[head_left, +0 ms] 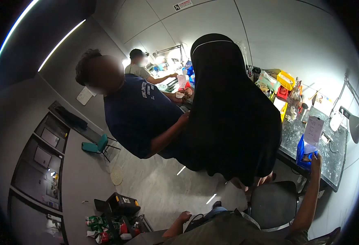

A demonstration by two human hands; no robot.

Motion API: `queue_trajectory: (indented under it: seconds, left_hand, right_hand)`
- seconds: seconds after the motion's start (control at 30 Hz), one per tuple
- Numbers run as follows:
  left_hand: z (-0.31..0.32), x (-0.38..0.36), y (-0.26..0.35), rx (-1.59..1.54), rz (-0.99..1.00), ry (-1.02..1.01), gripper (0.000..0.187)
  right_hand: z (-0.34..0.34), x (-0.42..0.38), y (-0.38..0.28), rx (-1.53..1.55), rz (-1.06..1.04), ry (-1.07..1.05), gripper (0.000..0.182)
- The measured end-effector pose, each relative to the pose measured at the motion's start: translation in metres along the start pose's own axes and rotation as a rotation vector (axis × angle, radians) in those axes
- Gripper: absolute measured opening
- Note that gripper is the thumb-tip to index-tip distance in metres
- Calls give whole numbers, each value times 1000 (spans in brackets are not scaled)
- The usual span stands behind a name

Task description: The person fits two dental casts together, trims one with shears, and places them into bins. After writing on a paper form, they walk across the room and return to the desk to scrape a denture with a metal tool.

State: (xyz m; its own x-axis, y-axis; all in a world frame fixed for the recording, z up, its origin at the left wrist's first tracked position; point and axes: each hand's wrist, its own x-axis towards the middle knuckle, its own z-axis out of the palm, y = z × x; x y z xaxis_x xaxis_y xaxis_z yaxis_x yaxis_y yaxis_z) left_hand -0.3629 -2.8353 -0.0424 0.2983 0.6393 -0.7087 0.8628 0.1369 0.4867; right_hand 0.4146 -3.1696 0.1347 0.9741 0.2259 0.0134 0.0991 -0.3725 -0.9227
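On the right, my right hand (316, 158) grips the near edge of a blue bin (300, 152) at the front of the dark worktop. A sheet of paper with writing (313, 130) stands up out of this bin, and some clear plastic shows below the sheet. Small brownish contents in the bin are too small to name. My left hand (183, 217) hangs low in front of my body with its fingers curled in, and nothing shows in it. A thin dark loop (196, 219) lies close to that hand.
A person in black (232, 118) stands directly ahead, beside a person in dark blue (142, 110). Another sits farther back. A grey chair (274, 202) is near my right side. The worktop (330, 159) carries yellow bins (286, 80), tools and a lamp (353, 126). A black toolbox (122, 204) stands lower left.
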Motion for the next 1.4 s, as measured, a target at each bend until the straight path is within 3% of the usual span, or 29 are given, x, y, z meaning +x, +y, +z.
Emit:
queue_trajectory:
  seconds: [0.1, 0.33, 0.43, 0.5, 0.53, 0.57, 0.6, 0.63, 0.7, 0.77, 0.8, 0.83, 0.9, 0.97, 1.0, 1.13, 1.2, 1.27, 1.4]
  left_hand:
    - [-2, -4, 15, -44, -127, 20, 51]
    - [-2, 5, 10, -36, -58, 12, 50]
    - [-5, -3, 16, -63, -71, -5, 48]
    - [-8, 7, 6, -159, -111, -13, 47]
    - [-10, 17, -11, -109, -107, -51, 47]
    - [-17, 25, -26, 19, 123, -109, 47]
    - [-23, 29, -24, 134, 356, -171, 48]
    - [-26, 31, -18, 172, 366, -211, 48]
    - [-26, 6, 3, -116, -33, -94, 46]
    - [-29, 1, 7, 108, 13, -88, 35]
    - [-34, 11, -11, 178, 381, -134, 31]
    - [-39, 16, -14, 237, 751, -182, 27]
    - [-41, 14, -9, 323, 671, -172, 24]
    - [-42, 25, -7, 196, 597, -152, 24]
    - [-45, 13, 1, 9, 166, -232, 30]
    - [-53, 21, -1, 15, 257, -216, 39]
    - [-86, 30, 2, -181, 210, -256, 45]
    - [-71, 11, 3, 86, 187, -197, 45]
    - [-79, -9, 23, 171, 107, -169, 46]
  right_hand:
    - [7, 26, 53, -31, -60, 72, 30]
    - [-3, -10, -3, 27, -42, 86, 33]
    - [-5, 2, 27, 107, -34, 38, 31]
    - [0, 5, 57, -262, -280, 201, 29]
    - [6, -10, 29, 251, 18, 143, 28]
    - [0, -41, -28, 121, -46, 134, 26]
    - [-2, -39, -23, 79, -37, 115, 26]
    - [3, -28, 5, 107, -63, 126, 27]
    - [-4, -56, -45, 17, -61, 110, 28]
    - [-2, -56, -28, 123, 45, 111, 28]
    - [-2, -63, -36, 181, 65, 114, 25]
    - [-4, -63, -20, 225, -43, 86, 25]
    - [5, -75, -11, 199, -140, 343, 29]
    - [-10, -77, 6, 35, -34, 314, 32]
    - [-17, -74, 11, -30, 104, 272, 27]
    - [-34, -68, 56, -74, 128, 451, 26]
    - [-47, -59, 85, -132, 77, 555, 28]
    - [-60, -45, 102, -162, 228, 669, 31]
    - [-81, -5, 149, -129, 341, 728, 34]
